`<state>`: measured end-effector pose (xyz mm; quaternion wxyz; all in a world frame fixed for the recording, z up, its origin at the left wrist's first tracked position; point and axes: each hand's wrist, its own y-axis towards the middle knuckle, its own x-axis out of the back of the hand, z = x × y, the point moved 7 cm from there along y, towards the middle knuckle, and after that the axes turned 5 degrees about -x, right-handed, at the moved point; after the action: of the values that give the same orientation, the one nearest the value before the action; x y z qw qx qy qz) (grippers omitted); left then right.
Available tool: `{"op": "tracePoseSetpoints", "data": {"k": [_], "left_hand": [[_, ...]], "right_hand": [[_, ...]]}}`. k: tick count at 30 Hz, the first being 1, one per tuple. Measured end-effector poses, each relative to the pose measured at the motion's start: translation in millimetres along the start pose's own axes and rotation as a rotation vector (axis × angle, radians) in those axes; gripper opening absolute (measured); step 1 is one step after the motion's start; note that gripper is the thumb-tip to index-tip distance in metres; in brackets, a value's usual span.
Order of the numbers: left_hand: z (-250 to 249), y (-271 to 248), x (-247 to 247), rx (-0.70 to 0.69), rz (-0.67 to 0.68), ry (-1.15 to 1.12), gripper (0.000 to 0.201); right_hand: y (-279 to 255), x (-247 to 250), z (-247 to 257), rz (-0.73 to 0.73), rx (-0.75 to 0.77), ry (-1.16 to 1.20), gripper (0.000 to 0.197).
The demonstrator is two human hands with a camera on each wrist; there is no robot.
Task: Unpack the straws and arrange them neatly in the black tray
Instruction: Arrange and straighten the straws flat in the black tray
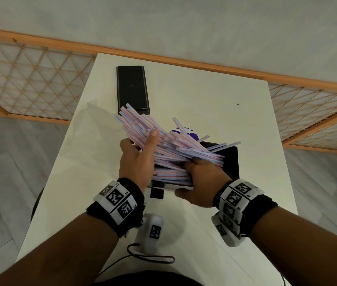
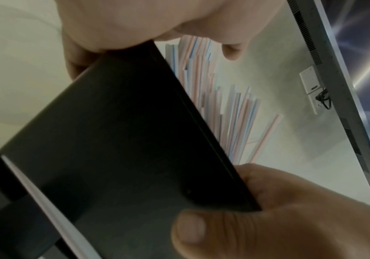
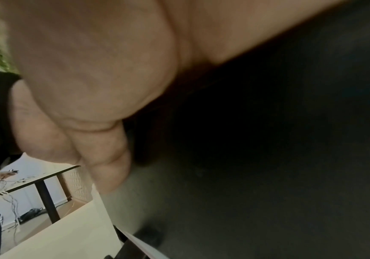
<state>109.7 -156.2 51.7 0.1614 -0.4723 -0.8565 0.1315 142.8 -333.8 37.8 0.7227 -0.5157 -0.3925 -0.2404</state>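
Observation:
A thick, fanned-out bundle of pink-and-blue striped straws [image 1: 163, 147] slants over the middle of the white table [image 1: 215, 100]. My left hand [image 1: 138, 155] grips the bundle from the left, thumb on top. The straws' lower ends lie in a black box [image 1: 230, 162], and my right hand [image 1: 201, 182] holds the box's near edge. In the left wrist view the right hand's thumb [image 2: 201, 227] pinches the box [image 2: 113, 140], with the straws [image 2: 201, 78] behind it. An empty black tray [image 1: 132, 89] lies flat at the far left. The right wrist view shows only palm [image 3: 91, 70] and the dark box [image 3: 268, 157].
A purple-and-white object [image 1: 186, 132] lies behind the straws, mostly hidden. A white tagged device [image 1: 153, 230] with a black cord sits near the table's front edge. Wooden lattice panels [image 1: 29, 79] stand behind the table on both sides.

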Motion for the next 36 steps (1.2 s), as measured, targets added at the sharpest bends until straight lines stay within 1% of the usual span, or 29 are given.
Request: {"op": "tracePoseSetpoints", "data": {"k": [2,4,7,9,10,14,15,18,19,21,22,24,25,27,29,31,32,33,35,36], "left_hand": [[2,0,-1,0.012,0.007,0.011,0.06],[3,-1,-3,0.024,0.012,0.035,0.061],[5,-2,-1,0.054,0.014,0.043,0.073],[8,-1,1,0.097,0.01,0.003,0.081],[8,0,3,0.102,0.008,-0.01,0.081],[-2,2,3,-0.01,-0.008,0.028,0.073],[-5,2,1,-0.023,-0.004,0.033,0.072],[-6,0,-1,-0.017,0.007,0.01,0.075],[-6,-1,-1,-0.016,0.011,0.012,0.076],[-7,-3,0,-0.027,-0.005,0.012,0.079],[-8,-5,2,-0.038,-0.031,-0.002,0.082],[-13,-7,8,-0.071,-0.094,-0.063,0.087],[-16,-8,12,-0.087,-0.121,-0.106,0.085],[-20,-6,19,-0.101,-0.164,-0.19,0.082],[-22,-2,24,-0.092,-0.177,-0.228,0.088],[-24,-1,22,-0.091,-0.14,-0.199,0.096],[-24,-2,18,-0.099,-0.114,-0.165,0.101],[-22,-4,16,-0.104,-0.094,-0.14,0.104],[-19,-7,16,-0.102,-0.096,-0.156,0.102],[-17,-6,17,-0.088,-0.106,-0.183,0.099]], "right_hand": [[1,-1,-1,0.015,-0.02,0.012,0.091],[3,0,4,0.01,-0.019,-0.015,0.093],[3,6,12,0.015,-0.011,-0.024,0.079],[2,6,13,0.055,-0.005,0.011,0.069],[1,4,14,0.075,0.002,0.027,0.068],[-1,5,24,0.049,0.061,0.074,0.072],[0,4,26,0.053,0.07,0.067,0.071],[2,6,23,0.083,0.026,0.022,0.052],[2,8,22,0.081,0.011,0.004,0.052],[1,9,23,0.065,0.016,-0.001,0.06],[0,9,26,0.063,0.041,0.024,0.064],[-3,11,33,0.056,0.089,0.066,0.067],[-4,11,35,0.06,0.094,0.065,0.069],[-4,12,32,0.052,0.072,0.053,0.083],[-4,14,31,-0.021,0.072,0.04,0.101],[-6,16,34,-0.104,0.091,0.035,0.111],[-7,16,35,-0.124,0.107,0.048,0.11],[-8,15,36,-0.133,0.132,0.086,0.102],[-10,14,36,-0.119,0.176,0.202,0.081],[-10,14,35,-0.104,0.182,0.233,0.076]]}}
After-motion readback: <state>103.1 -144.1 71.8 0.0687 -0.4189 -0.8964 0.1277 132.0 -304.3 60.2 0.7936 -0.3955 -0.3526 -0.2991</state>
